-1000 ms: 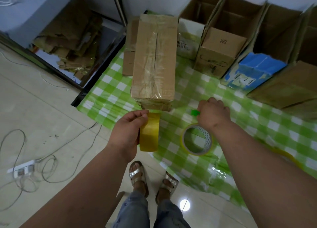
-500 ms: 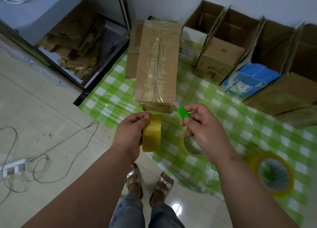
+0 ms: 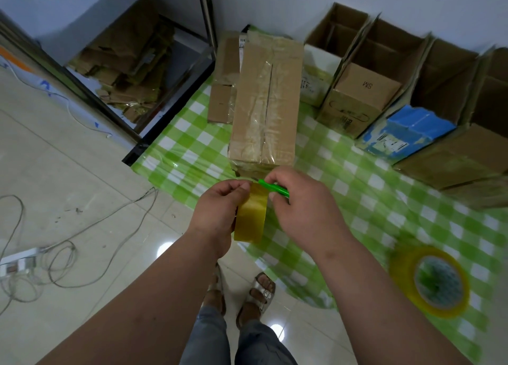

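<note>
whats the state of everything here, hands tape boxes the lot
left hand, gripping the yellow tape roll
yellow tape roll, held on edge in the air
right hand, pinching the green cutter
green cutter, tip at the roll's top edge
long box, closed, taped along its seam
SM box, open
second tape roll, lying flat on the checked cloth, untouched
</note>
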A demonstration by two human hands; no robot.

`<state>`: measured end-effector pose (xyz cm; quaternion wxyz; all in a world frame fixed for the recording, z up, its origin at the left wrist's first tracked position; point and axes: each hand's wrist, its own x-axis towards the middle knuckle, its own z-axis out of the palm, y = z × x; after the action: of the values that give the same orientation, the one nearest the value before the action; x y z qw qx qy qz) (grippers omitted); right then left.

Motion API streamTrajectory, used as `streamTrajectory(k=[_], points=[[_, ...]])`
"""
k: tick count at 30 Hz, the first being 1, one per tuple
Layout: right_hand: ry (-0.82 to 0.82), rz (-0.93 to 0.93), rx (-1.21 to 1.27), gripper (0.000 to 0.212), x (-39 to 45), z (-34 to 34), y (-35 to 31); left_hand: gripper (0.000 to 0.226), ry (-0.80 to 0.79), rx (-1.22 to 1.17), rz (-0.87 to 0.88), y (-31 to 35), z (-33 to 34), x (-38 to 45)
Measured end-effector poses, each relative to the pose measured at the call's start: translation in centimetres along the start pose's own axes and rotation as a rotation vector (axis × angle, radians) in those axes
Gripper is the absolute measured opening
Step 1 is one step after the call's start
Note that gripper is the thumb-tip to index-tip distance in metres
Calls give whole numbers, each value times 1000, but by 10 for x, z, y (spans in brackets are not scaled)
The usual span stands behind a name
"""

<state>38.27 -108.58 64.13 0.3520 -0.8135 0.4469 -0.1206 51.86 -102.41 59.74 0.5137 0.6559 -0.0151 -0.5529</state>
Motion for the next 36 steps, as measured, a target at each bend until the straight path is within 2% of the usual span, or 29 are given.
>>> streamTrajectory(k=[12, 22, 31, 36], points=[[-36, -48, -112, 10, 10, 6, -12, 6, 9, 5, 1, 1, 3, 0], [-40, -24, -141, 12, 18, 7, -16, 17, 29, -6, 9, 2, 5, 0], [-30, -16, -181, 14, 18, 6, -11, 8, 46, 15, 21, 1, 3, -1], [9, 73, -265, 16, 10, -6, 12, 11, 86, 21, 18, 3, 1, 2]])
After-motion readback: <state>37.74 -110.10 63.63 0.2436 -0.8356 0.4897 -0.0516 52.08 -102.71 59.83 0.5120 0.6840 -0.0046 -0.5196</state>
